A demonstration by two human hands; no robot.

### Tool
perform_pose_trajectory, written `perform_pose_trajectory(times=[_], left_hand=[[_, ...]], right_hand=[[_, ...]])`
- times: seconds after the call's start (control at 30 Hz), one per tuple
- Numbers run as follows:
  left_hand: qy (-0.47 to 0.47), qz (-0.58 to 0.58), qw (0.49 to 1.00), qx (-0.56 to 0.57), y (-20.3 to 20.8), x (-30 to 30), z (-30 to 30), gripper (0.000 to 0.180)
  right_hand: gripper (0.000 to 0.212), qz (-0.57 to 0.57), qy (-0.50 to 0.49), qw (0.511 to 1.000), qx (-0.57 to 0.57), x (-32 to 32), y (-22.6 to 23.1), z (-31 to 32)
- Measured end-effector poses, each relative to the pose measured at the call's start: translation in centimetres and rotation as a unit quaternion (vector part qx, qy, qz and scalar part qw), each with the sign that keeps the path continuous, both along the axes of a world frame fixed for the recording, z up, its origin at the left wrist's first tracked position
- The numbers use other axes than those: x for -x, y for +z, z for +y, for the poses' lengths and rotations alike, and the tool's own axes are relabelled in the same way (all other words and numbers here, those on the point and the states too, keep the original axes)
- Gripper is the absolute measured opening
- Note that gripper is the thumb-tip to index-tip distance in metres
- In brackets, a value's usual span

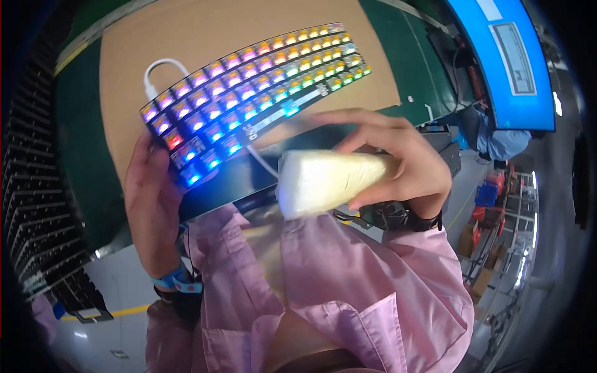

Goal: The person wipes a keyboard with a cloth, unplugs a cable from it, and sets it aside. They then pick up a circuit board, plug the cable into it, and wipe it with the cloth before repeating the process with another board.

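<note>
A keyboard without keycaps (239,93), its switches glowing in several colours, tilts up over a brown board. My left hand (149,193) grips its lower left corner, with some fingers hidden behind it. In my right hand (413,158) is a pale, whitish-yellow block (323,183) that looks wrapped; its exact kind I cannot make out. The thumb and fingers close on the block's right end, and its broad end faces left, just below the keyboard's lower edge. A white cable (168,61) loops at the keyboard's upper left edge.
The brown board (124,56) lies on a green work table (81,124). At the upper right stands a lit blue screen (504,56). Stacked black racks (43,205) line the left side. Shelving with red and blue bins (488,193) is farther right.
</note>
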State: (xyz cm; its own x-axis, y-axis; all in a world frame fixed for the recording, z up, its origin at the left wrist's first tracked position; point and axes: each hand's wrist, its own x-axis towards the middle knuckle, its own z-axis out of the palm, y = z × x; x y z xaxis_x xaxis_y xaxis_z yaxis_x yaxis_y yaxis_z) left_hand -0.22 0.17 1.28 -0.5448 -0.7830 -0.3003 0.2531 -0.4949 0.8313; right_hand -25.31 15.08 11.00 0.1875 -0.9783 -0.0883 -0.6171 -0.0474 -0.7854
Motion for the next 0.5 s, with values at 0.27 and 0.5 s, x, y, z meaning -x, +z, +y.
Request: perform_pose_trajectory(times=[0.27, 0.5], left_hand=[[0.025, -0.071, 0.995, 0.063, 0.5, 0.7, 0.9, 0.033], [0.042, -0.042, 0.996, 0.073, -0.6, -1.1, 0.7, 0.034]], right_hand=[[0.046, 0.029, 0.064, 0.997, -0.020, -3.9, 0.9, -2.2], [0.063, -0.054, -0.239, 0.960, 0.137, -7.1, 0.7, -4.2]])
